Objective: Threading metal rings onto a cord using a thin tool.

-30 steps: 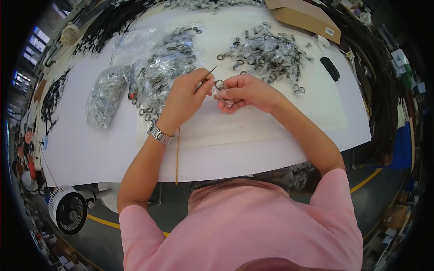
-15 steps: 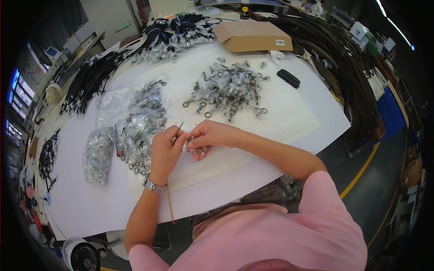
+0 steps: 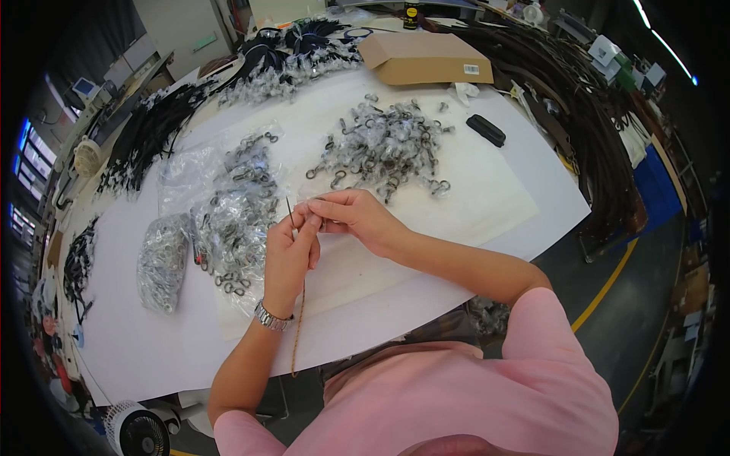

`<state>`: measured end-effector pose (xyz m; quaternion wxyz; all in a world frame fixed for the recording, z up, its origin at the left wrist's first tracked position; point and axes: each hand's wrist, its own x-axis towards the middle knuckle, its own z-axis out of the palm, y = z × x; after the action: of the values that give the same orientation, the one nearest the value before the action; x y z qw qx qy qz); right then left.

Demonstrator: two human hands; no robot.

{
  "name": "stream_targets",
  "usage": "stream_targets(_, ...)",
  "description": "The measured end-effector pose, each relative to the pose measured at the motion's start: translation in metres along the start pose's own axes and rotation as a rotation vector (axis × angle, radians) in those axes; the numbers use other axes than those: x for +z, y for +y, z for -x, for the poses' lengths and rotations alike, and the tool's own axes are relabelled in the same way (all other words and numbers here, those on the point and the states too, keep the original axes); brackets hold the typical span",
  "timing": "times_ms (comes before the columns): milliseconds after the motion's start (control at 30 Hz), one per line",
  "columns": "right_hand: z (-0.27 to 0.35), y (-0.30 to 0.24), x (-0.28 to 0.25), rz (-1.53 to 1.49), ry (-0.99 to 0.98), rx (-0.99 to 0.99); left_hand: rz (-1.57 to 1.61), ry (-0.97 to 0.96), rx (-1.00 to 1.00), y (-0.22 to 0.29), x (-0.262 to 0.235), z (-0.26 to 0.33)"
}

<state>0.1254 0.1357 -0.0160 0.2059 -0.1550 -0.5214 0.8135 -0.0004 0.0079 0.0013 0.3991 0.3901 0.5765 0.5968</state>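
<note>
Hands meet near the white worktop's [image 3: 487, 205] front edge, left hand [image 3: 290, 254] pinching a thin brown cord [image 3: 299, 327], right hand [image 3: 357, 216] fingertips pressed on a small metal clasp [image 3: 323, 225].

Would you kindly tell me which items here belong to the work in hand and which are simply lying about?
In the work:
- left hand holding a thin dark cord
- right hand, fingers meeting the left
- pile of metal clasps
- clear bags of clasps

Lying about:
- cardboard box
- small black case
- black strap bundles
</note>
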Motion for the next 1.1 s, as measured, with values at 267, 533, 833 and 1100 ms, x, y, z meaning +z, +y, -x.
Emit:
stream_targets(267, 0.004, -0.009, 0.003, -0.014, -0.026, -0.025, 0.081, -0.076, -0.025, 0.004, -0.003, 0.002)
stream_targets(533, 0.006, -0.011, 0.005, 0.106, 0.025, -0.156, 0.178, -0.164, -0.104, 0.003, -0.001, 0.001)
stream_targets(833, 0.005, -0.008, 0.003, -0.074, 0.003, -0.056, 0.177, -0.117, -0.09, -0.001, -0.008, -0.003)
stream_targets(1100, 0.007, -0.008, -0.001, -0.038, -0.024, -0.038, 0.136, -0.124, -0.105, 0.005, -0.006, 0.0)
